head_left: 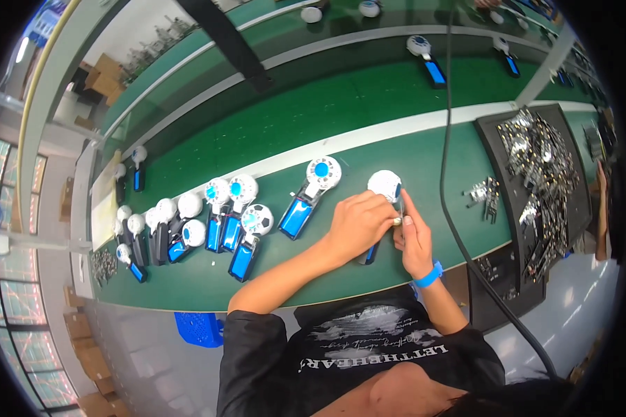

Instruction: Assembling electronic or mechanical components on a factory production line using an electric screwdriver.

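Note:
In front of me on the green bench lies a handheld device with a round white head [383, 185] and a blue-faced black handle, mostly covered by my hands. My left hand [360, 224] is closed over its neck, fingertips pinched together just below the head. My right hand [415, 243], with a blue band at the wrist, is closed on a thin grey metal-looking piece [401, 206] beside the head; its index finger points up along it. What lies between the two hands' fingertips is too small to make out. A similar device [311, 194] lies to the left.
Several more such devices [233, 215] stand and lie at the left. On the right, a black tray [497, 149] holds a heap of small metal parts, with loose metal parts [485, 196] beside it. A black cable [449, 167] hangs down right of my hands. Further devices [428, 61] lie on the green belt beyond.

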`<act>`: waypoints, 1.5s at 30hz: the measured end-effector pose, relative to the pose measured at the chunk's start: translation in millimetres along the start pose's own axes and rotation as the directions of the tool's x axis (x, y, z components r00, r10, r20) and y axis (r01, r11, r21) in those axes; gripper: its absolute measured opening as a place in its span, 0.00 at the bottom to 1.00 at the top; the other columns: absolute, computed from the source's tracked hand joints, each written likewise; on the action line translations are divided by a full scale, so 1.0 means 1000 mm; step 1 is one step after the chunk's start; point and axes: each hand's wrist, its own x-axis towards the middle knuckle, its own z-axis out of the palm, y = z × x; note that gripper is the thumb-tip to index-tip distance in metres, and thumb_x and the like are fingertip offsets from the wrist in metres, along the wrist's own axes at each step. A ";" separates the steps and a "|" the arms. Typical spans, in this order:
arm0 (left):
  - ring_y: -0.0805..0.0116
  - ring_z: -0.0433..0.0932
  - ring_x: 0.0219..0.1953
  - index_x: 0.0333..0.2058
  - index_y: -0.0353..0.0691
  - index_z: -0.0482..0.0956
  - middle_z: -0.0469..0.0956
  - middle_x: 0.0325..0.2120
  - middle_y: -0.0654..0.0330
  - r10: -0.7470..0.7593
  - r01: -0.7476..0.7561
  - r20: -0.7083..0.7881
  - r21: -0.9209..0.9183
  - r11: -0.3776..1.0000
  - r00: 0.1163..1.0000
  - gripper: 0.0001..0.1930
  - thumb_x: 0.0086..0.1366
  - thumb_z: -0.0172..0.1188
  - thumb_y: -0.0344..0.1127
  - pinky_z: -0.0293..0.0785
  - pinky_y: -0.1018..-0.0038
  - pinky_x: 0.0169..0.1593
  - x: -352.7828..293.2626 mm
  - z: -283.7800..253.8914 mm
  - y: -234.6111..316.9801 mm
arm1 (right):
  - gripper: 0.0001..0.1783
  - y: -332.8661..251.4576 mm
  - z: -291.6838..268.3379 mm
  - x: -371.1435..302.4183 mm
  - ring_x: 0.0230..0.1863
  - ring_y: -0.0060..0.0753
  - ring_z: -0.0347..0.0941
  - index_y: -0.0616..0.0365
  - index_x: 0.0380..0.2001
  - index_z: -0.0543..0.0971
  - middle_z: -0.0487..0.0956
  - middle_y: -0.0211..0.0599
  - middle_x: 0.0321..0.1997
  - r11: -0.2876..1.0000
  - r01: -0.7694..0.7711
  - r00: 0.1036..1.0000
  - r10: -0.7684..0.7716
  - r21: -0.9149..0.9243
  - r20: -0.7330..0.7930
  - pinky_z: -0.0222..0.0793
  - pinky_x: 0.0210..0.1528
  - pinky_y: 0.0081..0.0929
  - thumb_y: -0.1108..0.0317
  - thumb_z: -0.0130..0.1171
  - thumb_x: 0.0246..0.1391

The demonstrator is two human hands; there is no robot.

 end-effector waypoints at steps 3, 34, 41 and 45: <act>0.64 0.78 0.31 0.24 0.48 0.81 0.78 0.25 0.67 0.080 -0.078 -0.015 0.115 0.990 0.997 0.04 0.49 0.69 0.33 0.73 0.67 0.34 -0.006 0.009 -0.009 | 0.32 0.004 -0.009 0.004 0.23 0.12 0.55 0.60 0.74 0.59 0.63 0.18 0.24 0.992 -0.059 0.996 0.066 -0.113 0.057 0.53 0.23 0.17 0.53 0.38 0.76; 0.41 0.83 0.37 0.33 0.34 0.81 0.83 0.33 0.42 -0.236 0.656 -0.693 0.434 0.617 0.681 0.18 0.64 0.59 0.47 0.77 0.50 0.40 -0.048 -0.407 -0.555 | 0.27 -0.012 -0.110 0.021 0.65 0.68 0.66 0.64 0.62 0.74 0.71 0.61 0.65 0.005 0.227 0.867 -0.456 -0.974 0.200 0.52 0.73 0.64 0.57 0.47 0.67; 0.37 0.55 0.72 0.72 0.44 0.57 0.60 0.69 0.42 -0.535 0.936 -0.844 0.220 -0.276 0.040 0.53 0.55 0.66 0.68 0.58 0.45 0.71 -0.228 -0.523 -0.518 | 0.27 -0.023 -0.091 0.012 0.64 0.67 0.67 0.66 0.59 0.75 0.72 0.61 0.63 -0.089 0.131 0.913 -0.376 -0.987 0.155 0.52 0.73 0.65 0.57 0.47 0.68; 0.36 0.56 0.72 0.73 0.46 0.54 0.59 0.69 0.40 -0.616 0.893 -0.787 0.288 -0.345 0.016 0.58 0.50 0.69 0.69 0.59 0.45 0.70 -0.300 -0.553 -0.523 | 0.27 -0.021 -0.094 0.019 0.64 0.68 0.66 0.67 0.59 0.75 0.72 0.61 0.63 -0.033 0.155 0.907 -0.391 -0.987 0.156 0.52 0.73 0.66 0.55 0.46 0.69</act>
